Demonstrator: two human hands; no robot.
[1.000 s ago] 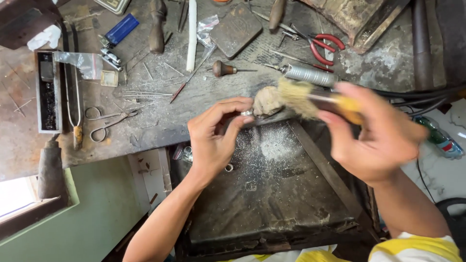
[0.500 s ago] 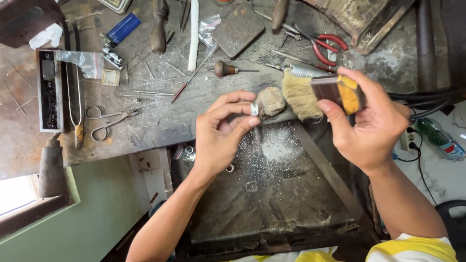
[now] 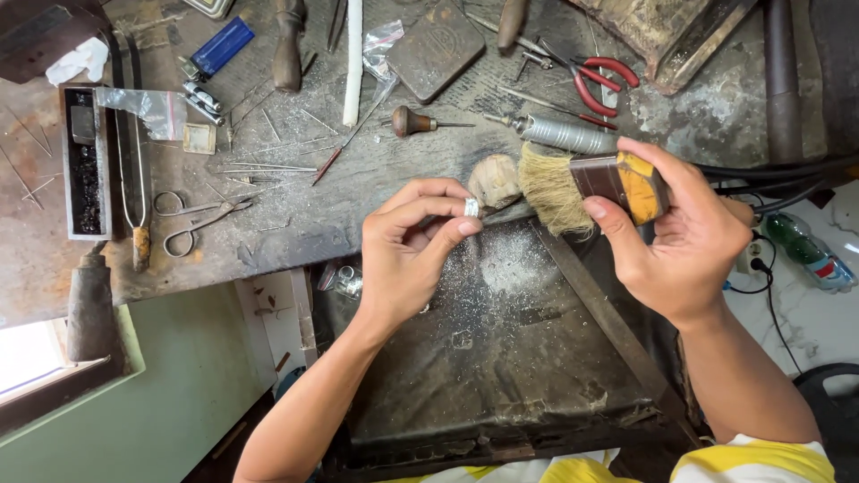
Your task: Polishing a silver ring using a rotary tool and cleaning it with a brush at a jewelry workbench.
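My left hand [image 3: 413, 246] pinches a small silver ring [image 3: 471, 207] between thumb and fingertips, held against a worn wooden bench peg [image 3: 495, 182] at the workbench edge. My right hand [image 3: 680, 233] grips a flat paintbrush [image 3: 591, 186] by its dark ferrule and yellow handle, bristles pointing left, close to the peg and ring. Below both hands lies a dark catch tray [image 3: 501, 358] dusted with silver filings.
The grimy workbench [image 3: 295, 197] carries scissors [image 3: 192, 219], a blue lighter [image 3: 224, 45], red-handled pliers [image 3: 595, 80], a wooden-handled graver [image 3: 420, 121], a white rod [image 3: 354, 58], a grey metal handpiece [image 3: 568, 136] and a dark narrow box [image 3: 85, 161]. Black cables run at the right.
My right hand has drawn the brush back to the right, off the peg. My left hand has lowered slightly, and the ring now shows at its fingertips.
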